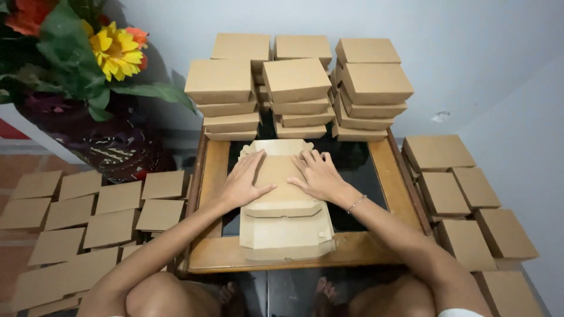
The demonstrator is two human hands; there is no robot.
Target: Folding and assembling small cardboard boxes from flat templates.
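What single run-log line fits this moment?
left hand flat on brown cardboard box blank | right hand flat on it | folded boxes stacked behind

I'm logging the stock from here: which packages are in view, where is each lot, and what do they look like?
Unfolded box: table middle, plain tan cardboard, under left hand and right hand.
Folded boxes: stacked at the table's far edge, square, plain brown.
Floor boxes left: closed, square, brown, laid close together.
Floor boxes right: same kind, by the wall.
No labels, signs or screens visible.
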